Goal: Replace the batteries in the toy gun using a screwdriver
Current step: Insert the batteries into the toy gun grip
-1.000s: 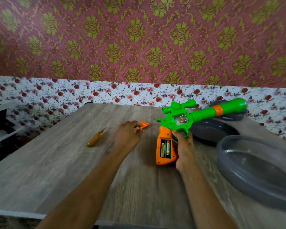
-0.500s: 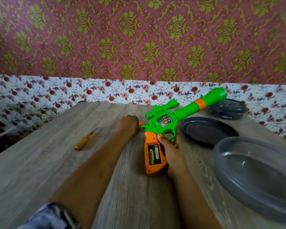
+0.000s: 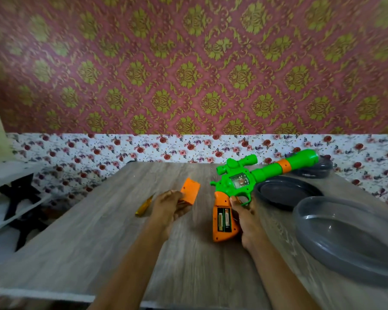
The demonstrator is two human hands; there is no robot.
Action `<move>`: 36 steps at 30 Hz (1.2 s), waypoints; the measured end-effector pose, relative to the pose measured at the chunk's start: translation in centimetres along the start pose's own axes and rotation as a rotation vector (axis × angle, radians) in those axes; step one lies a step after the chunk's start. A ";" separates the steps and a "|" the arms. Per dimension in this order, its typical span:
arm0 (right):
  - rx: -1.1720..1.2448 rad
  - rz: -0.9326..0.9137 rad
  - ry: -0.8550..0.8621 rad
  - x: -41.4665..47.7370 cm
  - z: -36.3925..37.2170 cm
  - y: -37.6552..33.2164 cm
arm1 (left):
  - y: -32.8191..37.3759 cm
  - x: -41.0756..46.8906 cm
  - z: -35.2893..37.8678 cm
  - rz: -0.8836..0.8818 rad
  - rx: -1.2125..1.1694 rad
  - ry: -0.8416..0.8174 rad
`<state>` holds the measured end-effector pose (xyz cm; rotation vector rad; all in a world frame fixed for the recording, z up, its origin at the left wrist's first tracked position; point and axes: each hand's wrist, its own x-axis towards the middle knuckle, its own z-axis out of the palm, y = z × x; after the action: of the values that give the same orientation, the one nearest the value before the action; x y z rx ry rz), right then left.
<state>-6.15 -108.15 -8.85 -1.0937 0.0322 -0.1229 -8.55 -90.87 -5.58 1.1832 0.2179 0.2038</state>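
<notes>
The toy gun (image 3: 238,182) lay on the tabletop (image 3: 99,231), its battery bay open. The right grip (image 3: 246,218) clasped its orange handle. The left grip (image 3: 168,206) pinched the orange cover (image 3: 190,190).

You face a wall (image 3: 188,63) papered in maroon with gold damask above a white rose-print band (image 3: 143,148), behind a grey wood-grain table (image 3: 99,242).

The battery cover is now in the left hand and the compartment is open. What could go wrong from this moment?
1. The left hand holds the orange battery cover only by its lower edge, so it may slip onto the table.
2. The toy gun is tilted in the right hand with its batteries uncovered; they could fall out.
3. The screwdriver lies loose beside the left wrist and might be knocked away.
</notes>
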 end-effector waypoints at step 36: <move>-0.007 -0.099 -0.113 -1.0 -0.9 1.0 | -3.8 -3.0 -1.1 0.237 0.535 -0.230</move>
<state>-7.14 -108.42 -10.17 -1.1079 -0.1232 -0.1492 -11.61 -92.12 -9.29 1.7533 -0.0802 0.2214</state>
